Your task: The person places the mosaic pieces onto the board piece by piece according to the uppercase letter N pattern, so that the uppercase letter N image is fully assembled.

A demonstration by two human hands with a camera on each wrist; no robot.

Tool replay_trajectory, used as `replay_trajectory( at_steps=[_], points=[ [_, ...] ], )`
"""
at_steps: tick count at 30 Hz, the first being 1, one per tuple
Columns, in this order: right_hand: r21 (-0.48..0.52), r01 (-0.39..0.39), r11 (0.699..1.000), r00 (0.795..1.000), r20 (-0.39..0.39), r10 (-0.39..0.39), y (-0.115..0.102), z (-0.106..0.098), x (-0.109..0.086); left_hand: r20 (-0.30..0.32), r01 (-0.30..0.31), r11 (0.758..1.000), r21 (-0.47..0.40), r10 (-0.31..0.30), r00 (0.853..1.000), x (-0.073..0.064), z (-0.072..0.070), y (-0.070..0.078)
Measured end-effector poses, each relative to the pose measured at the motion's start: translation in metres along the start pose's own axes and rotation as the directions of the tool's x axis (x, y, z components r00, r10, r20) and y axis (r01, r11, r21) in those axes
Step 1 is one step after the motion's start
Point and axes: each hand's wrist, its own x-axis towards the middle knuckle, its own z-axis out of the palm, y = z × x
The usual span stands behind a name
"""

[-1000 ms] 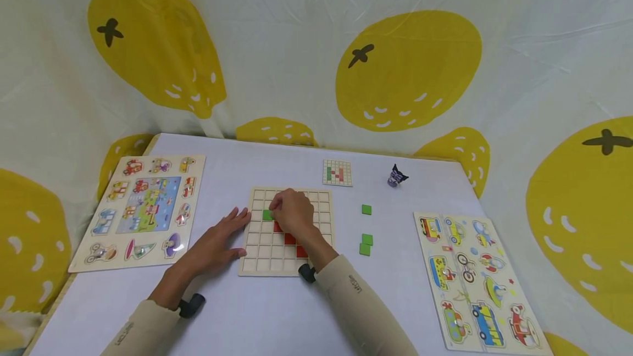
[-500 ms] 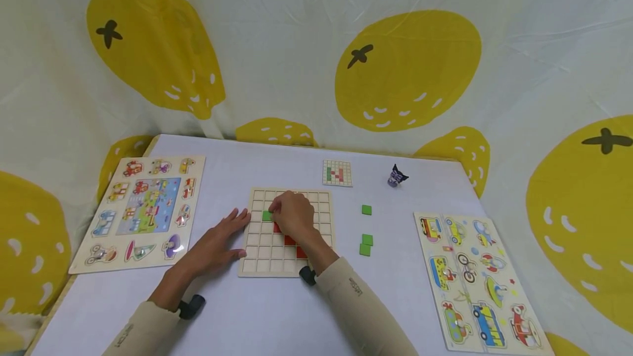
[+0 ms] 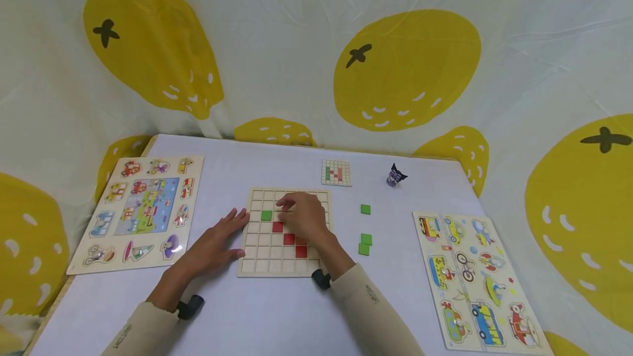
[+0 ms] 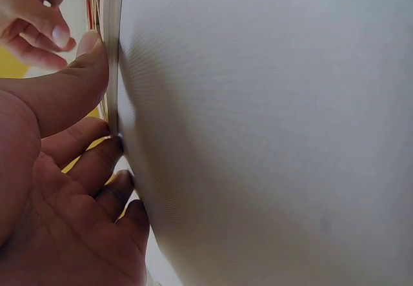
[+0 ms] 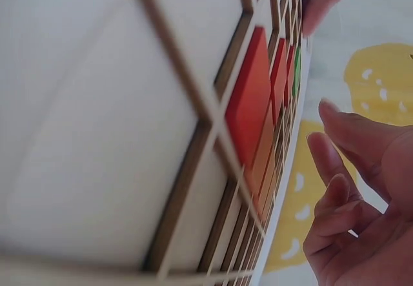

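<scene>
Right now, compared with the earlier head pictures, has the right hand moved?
Yes. Judged against the wooden grid board in the head view, the right hand has moved to the right, away from the green tile on the board.

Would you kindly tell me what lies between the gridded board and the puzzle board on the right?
In the head view, three green tiles lie there on the table, with the right sleeve nearer the wearer.

Four green tiles (image 3: 266, 215), three-plus red tiles (image 3: 301, 251) and two puzzles (image 3: 148, 205) are visible.
</scene>
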Motion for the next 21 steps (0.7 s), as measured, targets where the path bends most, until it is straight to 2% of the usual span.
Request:
replay_trajectory(
  at_steps=[10,21],
  points=[
    [0.056,0.025,0.998,0.999,-0.047,-0.022,0.024,-0.019,-0.006,-0.014,-0.005,1.0,0.0,0.005,1.0,-0.001,0.0,0.002],
    [0.03,-0.049,0.998,0.993,-0.102,0.052,0.049,-0.041,-0.013,-0.02,-0.013,1.0,-0.003,0.013,1.0,-0.001,0.0,0.002]
  ],
)
